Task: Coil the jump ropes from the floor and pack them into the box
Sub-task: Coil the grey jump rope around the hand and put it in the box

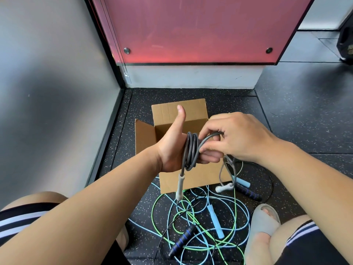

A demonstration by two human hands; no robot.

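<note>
A grey jump rope [190, 150] is wound in several loops around my left hand [172, 148], whose thumb points up and whose fingers curl under the coil. One grey handle [180, 186] hangs down from the coil. My right hand [236, 136] pinches the free strand of that rope beside the coil, and the rest trails down to a white handle [224, 187] on the floor. Behind both hands stands an open cardboard box [191, 115]. Green [154, 220], light-blue [215, 220] and black [183, 240] jump ropes lie tangled on the floor in front.
A grey wall runs along the left and a red panel over a white base stands behind the box. My knees frame the bottom corners, and a foot in a grey slide [261, 226] rests beside the tangle. The floor is black speckled rubber.
</note>
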